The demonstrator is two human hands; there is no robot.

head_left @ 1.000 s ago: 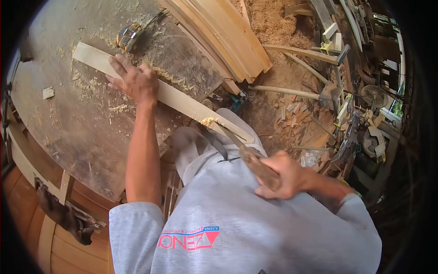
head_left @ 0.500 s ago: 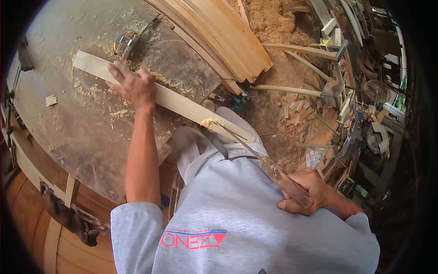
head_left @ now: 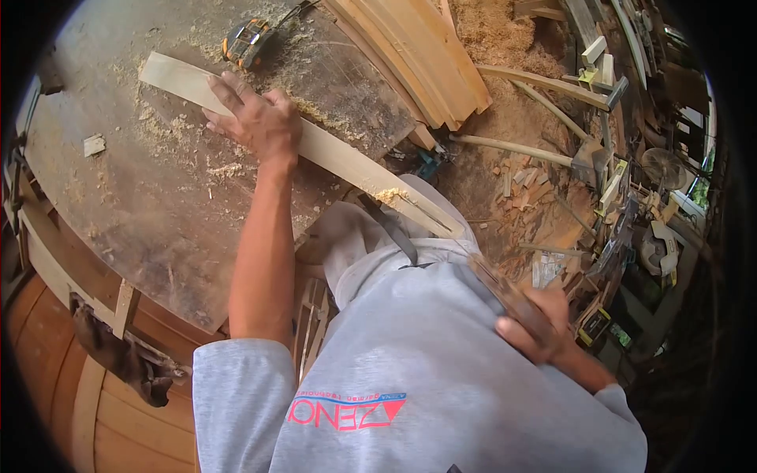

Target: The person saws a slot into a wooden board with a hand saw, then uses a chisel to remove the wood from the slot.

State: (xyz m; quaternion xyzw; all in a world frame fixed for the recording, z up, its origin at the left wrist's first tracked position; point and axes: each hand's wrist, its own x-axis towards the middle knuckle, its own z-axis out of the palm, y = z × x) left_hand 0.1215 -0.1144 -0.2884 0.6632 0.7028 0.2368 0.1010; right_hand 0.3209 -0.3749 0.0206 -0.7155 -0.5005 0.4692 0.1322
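Note:
A pale wooden strip point(head_left: 347, 158) runs slantwise over the corner of the workbench, its near end at my lap. My left hand point(head_left: 264, 122) presses down on it, fingers curled over its far half. My right hand point(head_left: 548, 319) grips the worn wooden handle of a thin-bladed tool point(head_left: 505, 290) close to my belly. Motion smears both hand and handle, and the blade is too blurred to name its kind. Along the strip's near end runs a dark narrow slot, with crumbs of sawdust point(head_left: 389, 195) at its far end. A tape measure point(head_left: 246, 43) lies beyond my left hand.
Shavings and a small offcut point(head_left: 95, 145) lie on the workbench point(head_left: 158, 229). Long boards point(head_left: 418, 59) are stacked beyond its right side. Wood scraps point(head_left: 528, 189) and a long-handled hammer point(head_left: 587, 163) are on the ground at right, with a circular saw point(head_left: 656, 248) farther right.
My right hand has drawn the tool back toward me, so the blade's tip has left the sawdust. My left hand stays on the strip. The whole view has shifted slightly.

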